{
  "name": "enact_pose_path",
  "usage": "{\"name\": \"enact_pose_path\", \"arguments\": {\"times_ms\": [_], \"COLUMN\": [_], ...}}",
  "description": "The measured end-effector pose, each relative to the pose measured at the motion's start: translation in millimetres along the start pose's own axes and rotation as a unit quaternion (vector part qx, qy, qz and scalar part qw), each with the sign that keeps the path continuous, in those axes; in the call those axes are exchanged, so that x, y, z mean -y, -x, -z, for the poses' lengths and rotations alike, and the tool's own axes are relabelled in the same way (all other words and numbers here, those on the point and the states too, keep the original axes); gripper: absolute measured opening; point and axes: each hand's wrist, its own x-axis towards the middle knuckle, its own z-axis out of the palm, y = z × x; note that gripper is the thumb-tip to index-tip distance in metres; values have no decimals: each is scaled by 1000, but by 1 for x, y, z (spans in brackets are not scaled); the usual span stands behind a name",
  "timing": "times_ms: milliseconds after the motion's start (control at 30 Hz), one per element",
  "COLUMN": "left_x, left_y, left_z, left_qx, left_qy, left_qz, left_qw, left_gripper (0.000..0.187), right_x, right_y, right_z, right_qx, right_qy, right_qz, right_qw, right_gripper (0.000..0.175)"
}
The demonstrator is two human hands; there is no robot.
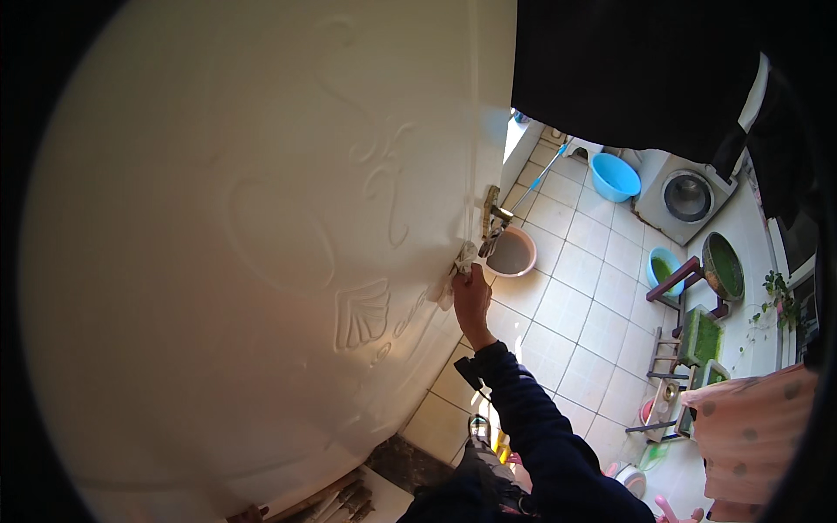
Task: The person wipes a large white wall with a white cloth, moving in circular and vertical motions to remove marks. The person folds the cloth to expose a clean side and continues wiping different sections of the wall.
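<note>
A large cream door panel (281, 196) with moulded scrolls and a shell relief fills the left side of the view. My right hand (472, 304), in a dark sleeve, pinches a crumpled whitish cloth (465, 258) against the door's edge. Just above the cloth sits the metal door handle (492, 212) with its worn plate. What looks like the fingers of my left hand (252, 514) shows at the bottom left, by the door's lower part; most of it is cut off or hidden.
On the tiled floor (549, 301) stand a pink basin of greyish water (513, 252), a mop (539, 176) and a blue basin (614, 178). A washing machine (686, 196), green-filled containers (703, 337) and a stool-like rack (664, 356) line the right. Dark cloth (628, 72) hangs above.
</note>
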Motion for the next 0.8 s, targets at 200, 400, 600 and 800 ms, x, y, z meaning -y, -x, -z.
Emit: {"name": "enact_pose_path", "arguments": {"times_ms": [200,400,600,800], "left_x": [3,10,6,1], "left_y": [-3,0,6,7], "left_z": [5,11,13,13], "left_qx": [-8,-12,-30,-28], "left_qy": [-37,-30,-55,-91], "left_qz": [8,-6,17,-1], "left_qw": [999,999,998,995], "left_gripper": [55,54,53,48], "right_x": [-47,-67,-64,-49], "right_y": [-22,-74,-94,-97], "right_z": [-13,-13,-8,-5], "right_qx": [-19,30,121,110], "right_qy": [-434,-553,-617,-608], "right_qz": [-224,-134,-46,-37], "right_qw": [872,822,776,786], "right_gripper": [22,31,26,30]}}
